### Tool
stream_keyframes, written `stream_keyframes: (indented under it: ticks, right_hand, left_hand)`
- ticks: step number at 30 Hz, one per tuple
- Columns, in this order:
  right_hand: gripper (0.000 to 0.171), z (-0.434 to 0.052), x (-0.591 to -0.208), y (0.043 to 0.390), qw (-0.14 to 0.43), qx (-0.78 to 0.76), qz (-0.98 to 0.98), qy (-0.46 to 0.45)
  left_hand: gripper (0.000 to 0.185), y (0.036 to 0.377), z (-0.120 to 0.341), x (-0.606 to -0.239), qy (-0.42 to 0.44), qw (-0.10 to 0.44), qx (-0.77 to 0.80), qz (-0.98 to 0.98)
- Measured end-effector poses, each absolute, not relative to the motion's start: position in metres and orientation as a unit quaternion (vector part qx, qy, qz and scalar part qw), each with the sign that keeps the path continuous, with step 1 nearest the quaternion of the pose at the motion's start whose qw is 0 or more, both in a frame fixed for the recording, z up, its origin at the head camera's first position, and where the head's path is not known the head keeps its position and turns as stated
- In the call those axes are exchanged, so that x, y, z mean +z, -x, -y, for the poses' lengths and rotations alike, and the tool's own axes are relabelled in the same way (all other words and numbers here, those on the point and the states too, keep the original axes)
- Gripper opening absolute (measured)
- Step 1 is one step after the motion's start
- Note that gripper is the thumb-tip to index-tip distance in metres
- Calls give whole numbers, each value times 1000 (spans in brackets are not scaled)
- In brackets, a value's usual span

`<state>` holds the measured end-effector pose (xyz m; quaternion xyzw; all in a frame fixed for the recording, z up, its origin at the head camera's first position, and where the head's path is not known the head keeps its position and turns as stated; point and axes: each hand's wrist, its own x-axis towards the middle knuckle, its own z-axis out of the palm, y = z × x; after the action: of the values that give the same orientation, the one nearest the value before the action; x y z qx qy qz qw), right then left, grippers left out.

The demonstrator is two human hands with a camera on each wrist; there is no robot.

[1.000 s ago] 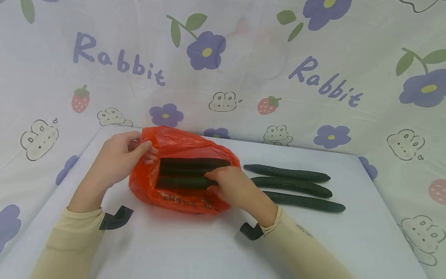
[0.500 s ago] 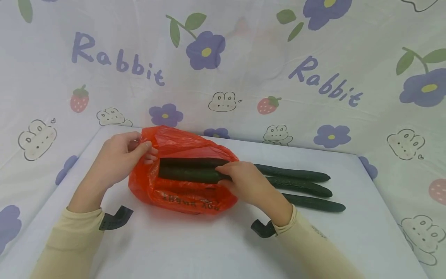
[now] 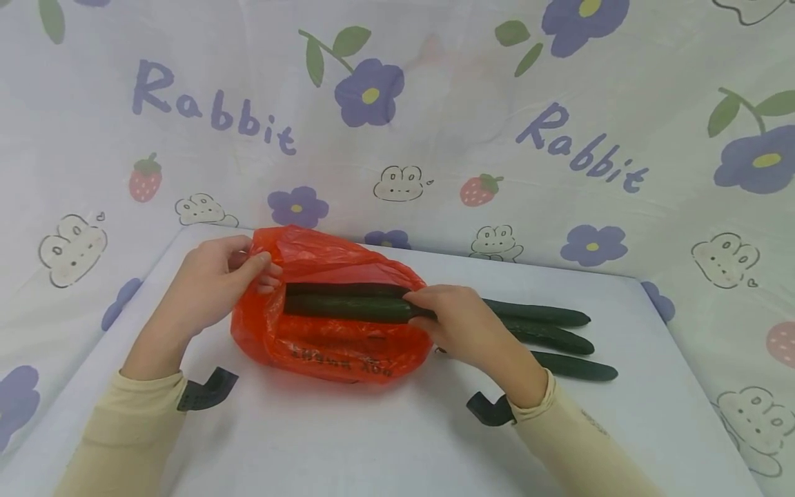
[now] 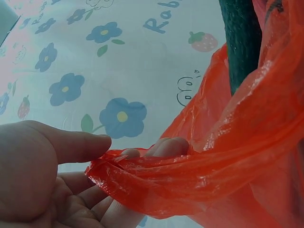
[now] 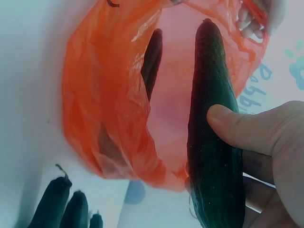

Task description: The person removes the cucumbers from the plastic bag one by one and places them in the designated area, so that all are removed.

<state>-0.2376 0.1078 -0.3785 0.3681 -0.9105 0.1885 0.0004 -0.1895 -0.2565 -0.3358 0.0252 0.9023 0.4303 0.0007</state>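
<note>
While the left hand (image 3: 214, 283) pinched the red plastic bag (image 3: 335, 345) open, the right hand (image 3: 462, 324), gripping a cucumber (image 3: 348, 307), had drawn it partway out toward the three cucumbers on the tabletop (image 3: 559, 338).

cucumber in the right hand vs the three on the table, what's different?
The held cucumber is gripped by the right hand and lies partly inside the red bag; the three loose cucumbers lie untouched on the table, outside the bag. The held one is lifted; the loose ones rest flat, side by side. All are long, dark green.
</note>
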Motion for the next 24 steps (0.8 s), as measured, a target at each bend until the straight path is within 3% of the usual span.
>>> stream_keyframes:
  ticks: [9, 24]
  right_hand:
    - [35, -126, -375, 238, 30, 202, 903, -377]
    - [37, -155, -372, 234, 50, 198, 909, -363]
  left_hand:
    - [32, 189, 256, -336, -24, 2, 430, -903]
    - [32, 189, 257, -337, -25, -2, 428, -904]
